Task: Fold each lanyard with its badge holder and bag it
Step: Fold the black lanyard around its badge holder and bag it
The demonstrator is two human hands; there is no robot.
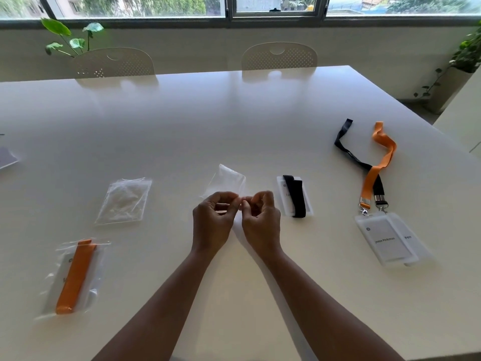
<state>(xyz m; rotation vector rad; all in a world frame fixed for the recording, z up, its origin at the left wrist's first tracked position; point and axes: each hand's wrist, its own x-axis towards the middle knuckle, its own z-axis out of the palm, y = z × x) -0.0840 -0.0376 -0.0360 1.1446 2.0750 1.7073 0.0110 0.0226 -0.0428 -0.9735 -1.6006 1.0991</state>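
Note:
Both of my hands pinch the near edge of a clear plastic bag held just above the table's middle; my left hand and my right hand meet fingertip to fingertip at its mouth. Just right of them lies a black lanyard folded over its badge holder. Further right lie an unfolded orange lanyard and an unfolded black lanyard, their clips on two overlapping badge holders. At the near left, a bag holds a folded orange lanyard with its holder.
A stack of empty clear bags lies left of my hands on the white table. Two chairs stand at the far edge, with plants at the left and right. A flat grey object shows at the left edge.

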